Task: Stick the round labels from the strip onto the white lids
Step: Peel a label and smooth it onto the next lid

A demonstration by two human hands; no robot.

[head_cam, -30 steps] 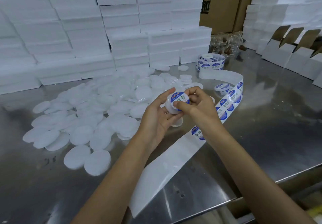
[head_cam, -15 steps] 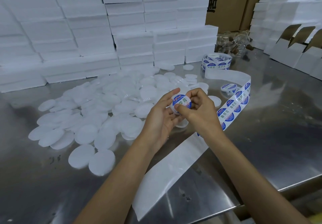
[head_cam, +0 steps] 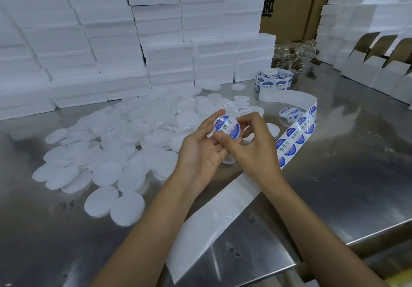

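- I am seeing my left hand (head_cam: 200,150) gripping a small round white plastic lid (head_cam: 227,129) with a blue round label on top, held above the steel worktop (head_cam: 334,175).
- My right hand (head_cam: 252,146) is pinching that lid's near edge, thumb pressing.
- The white backing strip of blue labels (head_cam: 298,135) is lying just right.
- A heap of bare white lids (head_cam: 124,144) is spreading left.
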